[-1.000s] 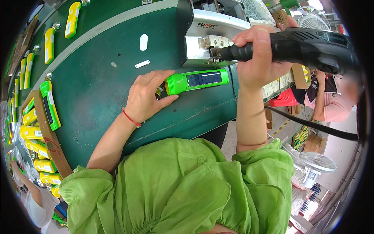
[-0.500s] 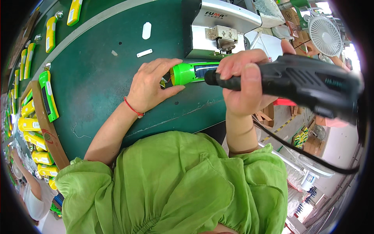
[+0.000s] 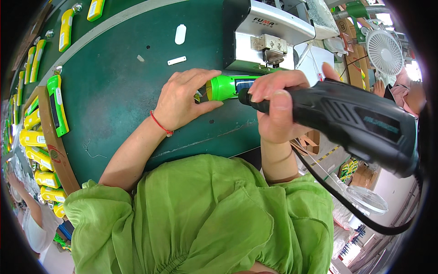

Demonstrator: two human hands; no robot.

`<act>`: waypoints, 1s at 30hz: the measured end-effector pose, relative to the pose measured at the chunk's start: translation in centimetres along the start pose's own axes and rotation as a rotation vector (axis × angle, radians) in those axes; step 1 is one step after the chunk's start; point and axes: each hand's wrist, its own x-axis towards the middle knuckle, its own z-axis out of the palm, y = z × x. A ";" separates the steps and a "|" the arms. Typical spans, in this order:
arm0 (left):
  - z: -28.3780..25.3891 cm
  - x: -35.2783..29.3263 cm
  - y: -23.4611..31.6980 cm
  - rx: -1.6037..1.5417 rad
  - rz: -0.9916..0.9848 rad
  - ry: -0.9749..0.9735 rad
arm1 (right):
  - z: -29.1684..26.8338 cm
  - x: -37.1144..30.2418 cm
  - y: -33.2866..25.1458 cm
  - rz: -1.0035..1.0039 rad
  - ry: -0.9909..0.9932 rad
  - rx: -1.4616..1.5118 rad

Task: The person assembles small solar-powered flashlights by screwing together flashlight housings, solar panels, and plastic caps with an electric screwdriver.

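My left hand, with a red cord at its wrist, grips the head end of a green flashlight between thumb and fingers. The flashlight lies on its side on the green table, with a dark solar panel facing up. Its left end looks uncovered, with inner parts partly hidden by my fingers. My right hand is closed round the front of a black electric screwdriver. The tool's nose is over the flashlight near the solar panel; whether its tip touches is hidden.
A metal machine stands just beyond the flashlight. On the table lie a white oval plate and a small white strip. At left, a cardboard box holds several yellow flashlights. The screwdriver's black cord loops at right.
The screwdriver's rear has swung down toward me, and my right hand has shifted slightly left. My left hand keeps its hold on the flashlight. The whole view has shifted a little.
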 end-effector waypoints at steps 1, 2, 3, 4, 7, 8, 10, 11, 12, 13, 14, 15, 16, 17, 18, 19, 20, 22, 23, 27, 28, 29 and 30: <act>0.0 0.0 0.1 0.006 -0.005 -0.005 | 0.1 -0.1 0.2 0.001 -0.003 0.001; -0.1 0.1 0.1 0.012 -0.011 -0.009 | 0.2 -0.2 0.3 0.008 0.001 -0.007; -0.1 0.2 -0.1 0.015 -0.012 -0.004 | 0.3 -0.3 0.4 0.014 0.005 -0.014; -0.1 0.3 -0.3 0.022 0.024 0.013 | 0.4 -0.4 0.6 -0.005 0.014 0.033; -0.3 0.0 -0.1 0.049 0.064 0.039 | -0.4 -1.0 0.5 -0.038 -0.159 -0.159; -0.3 0.2 -0.1 0.053 0.077 0.041 | -0.2 -1.0 0.6 -0.089 -0.171 -0.167; -0.2 -0.1 0.0 0.067 0.057 0.025 | -0.2 -1.8 0.8 -0.070 -0.145 -0.136; -0.2 -0.3 0.2 0.067 0.042 0.011 | -0.6 -1.5 0.7 -0.084 -0.199 -0.186; -0.4 -0.4 0.3 0.097 0.052 0.027 | -0.2 -1.6 0.6 -0.113 -0.199 -0.165; -0.2 -0.4 0.5 0.073 0.057 0.023 | 0.0 -1.7 0.3 -0.076 -0.123 -0.121; -0.2 -0.4 0.5 0.055 0.057 0.024 | 0.3 -1.7 0.4 -0.041 -0.054 -0.067; -0.1 -0.6 0.6 0.074 0.059 0.005 | 0.4 -1.8 0.5 -0.065 -0.055 -0.053; -0.1 -0.8 0.9 0.063 0.062 -0.001 | 0.3 -2.1 0.0 -0.064 -0.082 -0.117; -0.1 -0.9 1.2 0.049 0.066 -0.010 | 0.0 -2.3 -0.2 -0.061 -0.108 -0.184; -0.2 -0.7 1.3 0.052 0.070 -0.009 | -0.5 -1.9 -0.1 -0.110 -0.166 -0.330; -0.2 -0.5 1.7 0.069 0.099 -0.002 | -0.6 -1.4 -0.4 -0.203 -0.267 -0.560; -0.1 -0.1 1.6 0.089 0.131 0.011 | 0.1 -1.5 0.1 -0.149 -0.166 -0.457; 0.5 0.3 1.5 0.166 0.152 -0.036 | 0.8 -1.3 0.1 -0.154 -0.100 -0.598; 0.9 0.2 1.8 0.245 0.161 -0.080 | 1.5 -1.4 0.7 -0.105 -0.007 -0.362; -3.5 -0.9 1.5 -0.001 0.009 -0.166 | 1.9 1.2 -3.7 0.001 0.190 0.133; -6.0 -1.6 1.6 -0.084 -0.123 -0.191 | 1.1 2.1 -5.5 -0.022 0.198 0.122; -8.1 -2.6 1.5 -0.170 -0.258 -0.222 | 0.2 2.3 -7.0 -0.040 0.210 0.106; -9.5 -3.2 1.1 -0.418 -0.461 -0.214 | -0.4 2.3 -7.6 -0.074 0.226 0.049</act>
